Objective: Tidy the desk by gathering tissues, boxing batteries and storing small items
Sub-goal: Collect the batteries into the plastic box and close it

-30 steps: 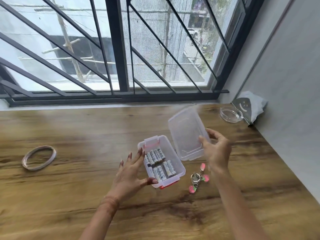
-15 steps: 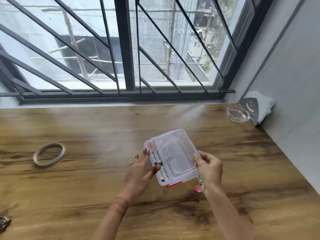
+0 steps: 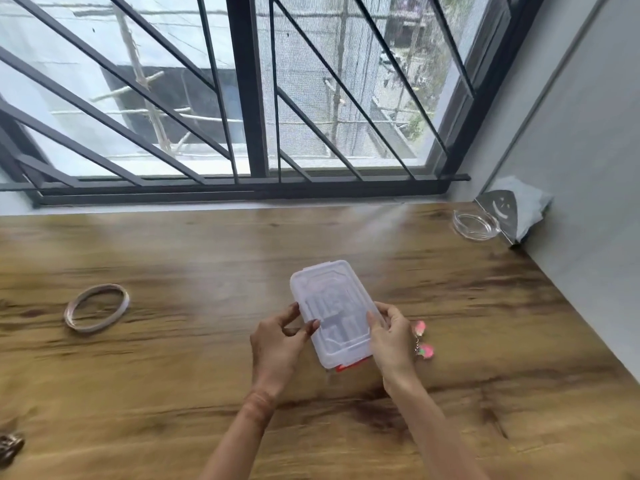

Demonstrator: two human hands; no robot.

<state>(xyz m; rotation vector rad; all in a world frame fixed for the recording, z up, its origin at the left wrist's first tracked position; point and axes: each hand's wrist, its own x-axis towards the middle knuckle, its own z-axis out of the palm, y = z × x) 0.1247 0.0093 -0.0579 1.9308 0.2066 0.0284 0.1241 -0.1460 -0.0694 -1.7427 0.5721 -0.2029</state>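
Observation:
A clear plastic battery box (image 3: pixel 329 303) with red clasps lies on the wooden desk (image 3: pixel 207 358), its lid down over it; several batteries show faintly through the lid. My left hand (image 3: pixel 277 344) grips the box's left side, thumb on the lid. My right hand (image 3: pixel 391 337) holds its right side. A pink keychain (image 3: pixel 423 344) lies just right of my right hand. Tissues (image 3: pixel 530 209) sit in a metal holder (image 3: pixel 500 211) at the far right corner.
A glass dish (image 3: pixel 475 226) stands beside the tissue holder. A tape ring (image 3: pixel 97 308) lies at the left. A small dark object (image 3: pixel 10 448) is at the lower left edge. A grey wall runs along the right; a barred window is behind.
The lid, held up in my right hand, has come down onto the box. Both hands now grip the box's sides.

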